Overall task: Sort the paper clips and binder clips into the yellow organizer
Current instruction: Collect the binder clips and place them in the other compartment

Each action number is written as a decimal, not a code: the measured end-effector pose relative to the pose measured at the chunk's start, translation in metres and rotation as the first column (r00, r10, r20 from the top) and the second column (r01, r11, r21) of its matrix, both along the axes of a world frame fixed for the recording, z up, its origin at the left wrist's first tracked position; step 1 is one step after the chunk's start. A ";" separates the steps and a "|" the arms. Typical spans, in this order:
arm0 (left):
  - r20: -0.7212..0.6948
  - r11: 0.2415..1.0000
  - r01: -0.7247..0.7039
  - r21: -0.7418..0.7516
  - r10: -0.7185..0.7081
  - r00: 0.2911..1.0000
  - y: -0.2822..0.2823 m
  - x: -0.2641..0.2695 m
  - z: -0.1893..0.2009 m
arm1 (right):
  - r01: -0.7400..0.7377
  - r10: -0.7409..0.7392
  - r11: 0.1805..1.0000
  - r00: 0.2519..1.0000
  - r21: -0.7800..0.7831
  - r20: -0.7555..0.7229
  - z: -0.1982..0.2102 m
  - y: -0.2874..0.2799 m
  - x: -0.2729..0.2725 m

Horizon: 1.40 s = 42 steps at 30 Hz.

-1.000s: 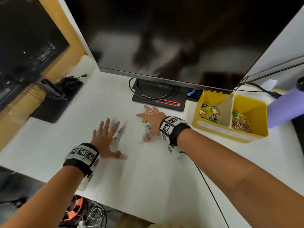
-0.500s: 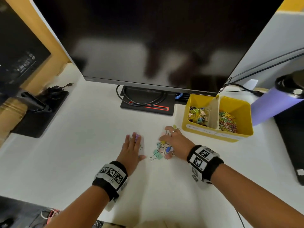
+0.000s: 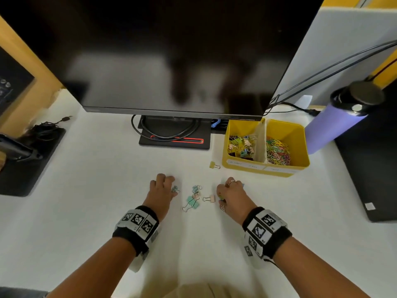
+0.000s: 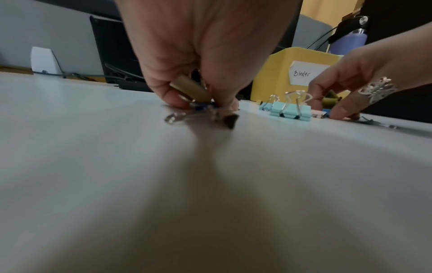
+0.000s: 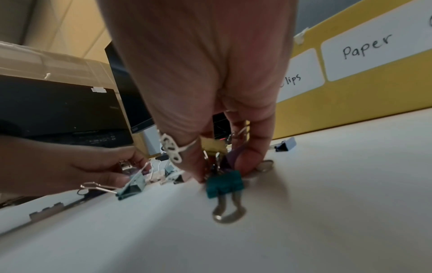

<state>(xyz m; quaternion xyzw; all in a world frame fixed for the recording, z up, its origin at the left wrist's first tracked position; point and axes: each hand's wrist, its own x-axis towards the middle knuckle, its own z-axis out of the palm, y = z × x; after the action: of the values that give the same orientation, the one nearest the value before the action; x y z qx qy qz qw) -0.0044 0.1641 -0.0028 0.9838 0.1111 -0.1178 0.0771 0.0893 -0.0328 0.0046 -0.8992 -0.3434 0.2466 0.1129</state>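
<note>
Both hands are down on the white desk (image 3: pixel 86 211), in front of the monitor (image 3: pixel 171 50). Left hand (image 3: pixel 160 193) has its fingers curled, pinching a small cluster of binder clips against the desk: an olive-gold clip (image 4: pixel 190 91) sits between thumb and fingers, with wire handles and a dark clip end poking out below. Right hand (image 3: pixel 233 197) is also curled around several clips; the right wrist view shows a teal binder clip (image 5: pixel 224 183) at the fingertips, touching the desk, with yellow and purple clips bunched behind it. Between the hands lie loose clips: mint green binder clips (image 3: pixel 191 202), a pale pink binder clip (image 3: pixel 211 198), and a small tangle further up. One yellow binder clip (image 3: pixel 213 165) lies alone just beside the front left corner of the yellow organizer (image 3: pixel 266 171). Organizer stands right of the monitor base, with two compartments: left one holds binder clips (image 3: pixel 241 145), right one paper clips (image 3: pixel 278 151). Front labels read "Binder" and "Paper". A purple bottle (image 3: pixel 335 127) stands right of the organizer.
</note>
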 end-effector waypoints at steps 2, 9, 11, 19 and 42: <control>0.025 1.000 0.014 0.020 -0.015 1.000 -0.002 0.003 0.007 | 0.007 -0.007 1.000 1.000 -0.028 -0.003 -0.001 0.000 -0.002; -0.150 0.962 -0.238 -0.135 0.217 0.965 -0.003 0.019 -0.002 | 0.373 -0.297 0.871 0.918 0.319 -0.262 0.014 -0.009 0.006; -0.177 0.917 -0.310 -0.250 0.271 0.946 -0.002 0.024 0.004 | 0.495 -0.361 0.805 0.846 0.326 -0.393 0.017 -0.016 0.014; -0.195 0.527 -0.302 -0.794 0.249 0.949 -0.023 0.049 0.077 | 0.655 -0.332 0.660 0.693 0.368 -0.639 0.048 -0.029 0.026; -0.345 0.950 0.196 -0.244 -0.274 0.898 -0.052 0.017 0.018 | 0.077 -0.105 0.986 0.974 -0.146 -0.198 0.034 -0.029 0.003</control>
<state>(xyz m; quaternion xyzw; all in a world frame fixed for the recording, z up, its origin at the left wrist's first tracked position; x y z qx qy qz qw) 0.0122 0.1120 0.0154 0.9363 -0.0091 -0.3223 0.1394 0.0925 -0.0616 0.0381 -0.8894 -0.2703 0.3557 0.0966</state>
